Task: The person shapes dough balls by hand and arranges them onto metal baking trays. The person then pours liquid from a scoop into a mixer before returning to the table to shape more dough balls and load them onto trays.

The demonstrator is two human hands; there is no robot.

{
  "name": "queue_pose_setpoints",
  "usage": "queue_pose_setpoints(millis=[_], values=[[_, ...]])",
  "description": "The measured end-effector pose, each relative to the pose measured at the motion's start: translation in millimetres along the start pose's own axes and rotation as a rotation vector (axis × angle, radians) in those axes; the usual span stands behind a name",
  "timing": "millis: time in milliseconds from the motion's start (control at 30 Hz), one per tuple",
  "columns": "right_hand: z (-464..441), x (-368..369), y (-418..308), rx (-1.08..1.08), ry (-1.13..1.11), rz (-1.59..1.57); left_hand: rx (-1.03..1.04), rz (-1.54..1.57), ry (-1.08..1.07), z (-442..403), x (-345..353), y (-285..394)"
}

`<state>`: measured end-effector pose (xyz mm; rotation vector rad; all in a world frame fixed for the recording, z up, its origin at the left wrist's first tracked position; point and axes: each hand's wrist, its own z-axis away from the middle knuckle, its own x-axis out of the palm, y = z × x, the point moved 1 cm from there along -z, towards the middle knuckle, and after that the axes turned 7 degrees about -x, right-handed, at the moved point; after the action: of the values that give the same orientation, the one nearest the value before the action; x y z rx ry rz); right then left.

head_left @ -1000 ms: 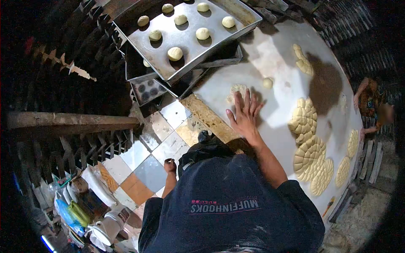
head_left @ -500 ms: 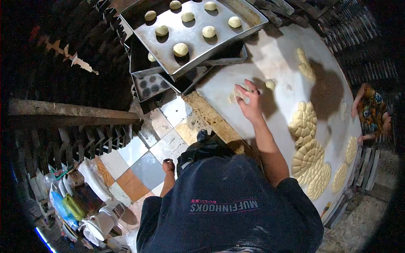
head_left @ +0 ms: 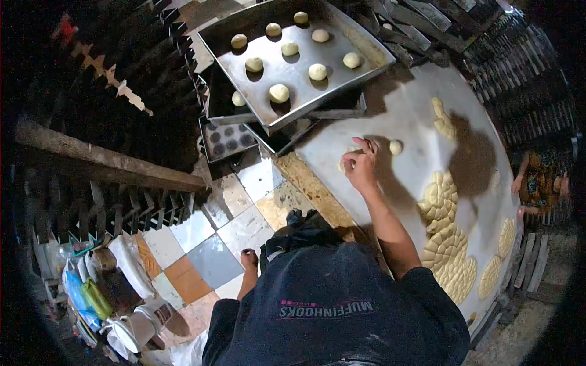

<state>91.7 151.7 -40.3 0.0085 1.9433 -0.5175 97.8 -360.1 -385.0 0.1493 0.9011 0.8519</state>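
My right hand [head_left: 361, 166] is over the pale work table, its thumb and fingers bent round a pale, flattened piece of dough [head_left: 341, 166]. Most of that piece is hidden by the fingers. Just right of the hand sits a small round dough ball [head_left: 395, 147]. Low at my side, away from the table, my left hand [head_left: 249, 258] has its fingers curled closed. A small dark spot shows at its fingertips, too small to name.
A metal tray [head_left: 336, 97] with several dough balls rests on stacked pans at the upper left of the table [head_left: 415, 91]. Clusters of pressed dough pieces [head_left: 445, 244] lie to the right. Another person [head_left: 540, 183] is at the far right edge. A white bucket [head_left: 137, 326] stands on the floor.
The fingers of my right hand, spread over the pale patch before, have bent inward round it. The whole view has shifted slightly, with the trays lower in it. My left hand stays curled.
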Motion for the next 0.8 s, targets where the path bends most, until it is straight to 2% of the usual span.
queue_pose_setpoints(millis=[33,67,100,167,267,300,367,400,433,500,567,633,700,767,800], values=[[-0.5,5.0,3.1,-0.004,0.013,0.002,-0.067,0.031,-0.028,1.1,-0.5,0.6],[-0.4,7.5,3.0,0.020,0.045,-0.070,0.016,-0.053,0.067,26.8,-11.6,22.6],[-0.1,8.2,1.7,0.044,0.075,-0.143,0.033,-0.059,0.068,31.6,-15.6,26.8],[-0.6,2.9,-7.7,0.022,0.101,-0.073,0.038,-0.021,0.095,43.7,-22.5,37.8],[0.3,3.2,-2.9,-0.035,0.041,0.061,0.094,-0.128,0.070,21.3,-17.4,23.1],[-0.2,-2.6,-5.7,-0.050,0.057,0.056,0.076,-0.121,0.127,21.3,-15.1,25.5],[-2.4,-15.2,-10.7,-0.068,-0.094,0.142,0.007,-0.076,0.029,21.6,-18.1,38.3],[-2.5,-15.0,-10.8,-0.092,-0.077,0.145,0.033,-0.100,0.038,23.8,-19.6,47.5],[-0.7,-11.0,-7.6,-0.038,-0.013,0.079,0.057,-0.123,0.047,23.5,-18.9,53.6],[-1.2,-10.7,-6.4,-0.010,0.044,0.007,-0.105,0.070,-0.100,2.8,-11.0,58.4],[0.8,-9.8,-12.8,0.022,0.091,0.129,0.237,-0.046,-0.002,6.6,-20.0,79.0],[4.8,0.4,-0.6,0.033,-0.003,0.088,0.180,-0.196,0.013,-6.0,-27.5,92.4],[3.9,-6.0,-8.6,0.145,0.065,0.046,0.149,-0.152,-0.022,-2.0,-49.6,119.1],[2.1,-7.7,-10.7,0.156,0.096,0.050,0.232,-0.163,0.004,-15.6,-58.8,119.7],[-0.8,-15.1,-26.6,0.227,0.157,0.045,0.131,-0.127,0.030,-16.9,-65.2,123.1]])
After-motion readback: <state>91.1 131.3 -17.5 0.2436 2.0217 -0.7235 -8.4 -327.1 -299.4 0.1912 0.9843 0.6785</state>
